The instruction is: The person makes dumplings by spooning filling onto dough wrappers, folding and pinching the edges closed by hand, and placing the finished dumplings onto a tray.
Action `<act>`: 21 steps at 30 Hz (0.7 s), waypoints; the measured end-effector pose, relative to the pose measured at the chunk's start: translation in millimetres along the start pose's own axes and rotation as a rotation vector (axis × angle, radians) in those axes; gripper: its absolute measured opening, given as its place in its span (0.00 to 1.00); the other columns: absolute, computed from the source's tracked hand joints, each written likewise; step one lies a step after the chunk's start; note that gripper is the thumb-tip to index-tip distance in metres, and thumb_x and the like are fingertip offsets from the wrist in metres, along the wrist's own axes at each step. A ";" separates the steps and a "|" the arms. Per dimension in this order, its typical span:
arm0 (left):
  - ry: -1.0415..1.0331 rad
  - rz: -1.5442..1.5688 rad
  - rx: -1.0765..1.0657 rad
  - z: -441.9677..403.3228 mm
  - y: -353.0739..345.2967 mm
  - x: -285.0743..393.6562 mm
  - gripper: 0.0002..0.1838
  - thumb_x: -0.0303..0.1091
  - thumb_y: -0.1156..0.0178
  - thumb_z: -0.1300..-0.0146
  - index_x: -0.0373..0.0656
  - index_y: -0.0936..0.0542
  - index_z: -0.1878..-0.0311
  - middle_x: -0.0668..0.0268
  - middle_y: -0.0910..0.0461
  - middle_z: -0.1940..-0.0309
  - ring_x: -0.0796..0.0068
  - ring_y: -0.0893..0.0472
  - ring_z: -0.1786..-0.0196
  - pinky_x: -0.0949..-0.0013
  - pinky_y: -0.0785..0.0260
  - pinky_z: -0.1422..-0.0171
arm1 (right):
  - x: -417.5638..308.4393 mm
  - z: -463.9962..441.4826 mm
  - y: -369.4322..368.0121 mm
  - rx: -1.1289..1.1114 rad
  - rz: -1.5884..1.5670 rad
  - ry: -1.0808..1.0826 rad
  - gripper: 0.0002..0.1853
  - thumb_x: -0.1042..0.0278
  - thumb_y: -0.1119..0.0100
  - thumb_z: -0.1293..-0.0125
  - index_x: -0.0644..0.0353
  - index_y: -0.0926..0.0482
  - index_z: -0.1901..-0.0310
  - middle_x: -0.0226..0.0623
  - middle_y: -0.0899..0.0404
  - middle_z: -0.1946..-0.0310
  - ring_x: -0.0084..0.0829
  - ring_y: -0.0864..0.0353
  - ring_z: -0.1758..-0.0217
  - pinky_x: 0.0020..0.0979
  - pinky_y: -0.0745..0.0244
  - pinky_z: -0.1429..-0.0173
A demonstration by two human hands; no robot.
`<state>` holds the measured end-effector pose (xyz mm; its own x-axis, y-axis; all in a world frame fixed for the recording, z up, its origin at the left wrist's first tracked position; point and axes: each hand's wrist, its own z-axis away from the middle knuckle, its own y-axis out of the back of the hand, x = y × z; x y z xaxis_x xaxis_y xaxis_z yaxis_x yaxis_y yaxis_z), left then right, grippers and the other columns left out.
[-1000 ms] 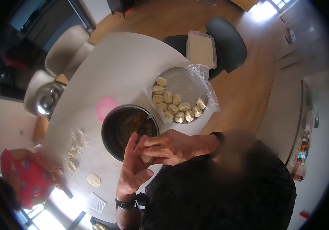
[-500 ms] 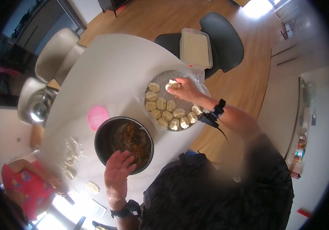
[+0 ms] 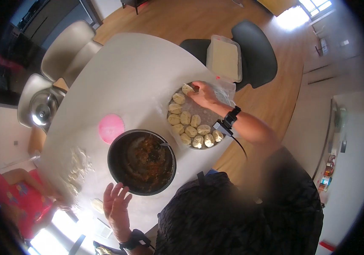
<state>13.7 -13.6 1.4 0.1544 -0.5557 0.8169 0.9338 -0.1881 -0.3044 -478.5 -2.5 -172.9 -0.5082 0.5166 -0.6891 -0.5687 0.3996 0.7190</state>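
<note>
My right hand (image 3: 205,95) is at the upper left of a round tray (image 3: 207,117), its thumb and fingers closed around the right side of a pleated dumpling (image 3: 186,89) at the rim. Several more dumplings (image 3: 185,117) lie in rows along the left and near side of that tray. My left hand (image 3: 117,209) hangs with fingers spread and nothing in it, by the near left edge of a dark pot (image 3: 113,174). Inside the pot are a brownish filling (image 3: 150,159) and a spoon (image 3: 165,144). A flat dough wrapper (image 3: 97,205) lies just left of my left hand.
A pink disc (image 3: 111,128) lies beyond the pot. Floury dough pieces (image 3: 78,165) are on the left of the white table (image 3: 135,63). Another person (image 3: 24,193) in pink is at the left edge. A lidded container (image 3: 223,58) rests on a dark chair (image 3: 256,53).
My right hand has lowered the dumpling to the tray's upper left rim, at the end of the left row. My left hand has drawn back from over the pot toward the lower left.
</note>
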 end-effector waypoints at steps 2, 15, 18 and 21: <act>-0.024 -0.019 0.115 6.5 18.1 0.4 0.29 0.32 0.43 0.23 0.33 0.36 0.23 0.45 0.24 0.34 0.53 0.17 0.37 0.60 0.20 0.37 | 9.5 0.6 8.3 0.005 0.021 0.032 0.21 0.61 0.30 0.37 0.61 0.16 0.44 0.46 0.12 0.52 0.43 0.12 0.47 0.42 0.19 0.42; -0.050 0.128 0.369 50.6 159.3 -60.3 0.28 0.33 0.41 0.23 0.34 0.33 0.24 0.52 0.20 0.37 0.59 0.16 0.42 0.60 0.21 0.38 | -7.6 -2.3 8.2 0.028 0.086 0.272 0.13 0.66 0.36 0.32 0.63 0.13 0.50 0.48 0.11 0.57 0.47 0.12 0.53 0.40 0.18 0.48; -0.034 0.125 0.489 61.4 200.3 -78.8 0.29 0.31 0.40 0.24 0.35 0.34 0.24 0.53 0.19 0.39 0.61 0.16 0.42 0.60 0.21 0.39 | -45.2 22.4 29.9 -0.136 -0.053 0.281 0.15 0.63 0.31 0.33 0.63 0.13 0.50 0.47 0.12 0.60 0.45 0.12 0.54 0.41 0.18 0.48; -0.041 0.070 0.609 68.9 251.6 -98.5 0.30 0.33 0.38 0.26 0.34 0.33 0.25 0.56 0.19 0.41 0.65 0.16 0.47 0.64 0.22 0.42 | -141.0 85.5 61.7 -0.581 -0.059 0.292 0.20 0.58 0.27 0.35 0.62 0.14 0.47 0.45 0.13 0.62 0.42 0.12 0.57 0.41 0.17 0.50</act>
<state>255.6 49.6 -121.9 0.2234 -0.5157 0.8271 0.9357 0.3512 -0.0338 -386.6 14.1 -23.6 -0.5740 0.2463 -0.7809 -0.8162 -0.0962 0.5696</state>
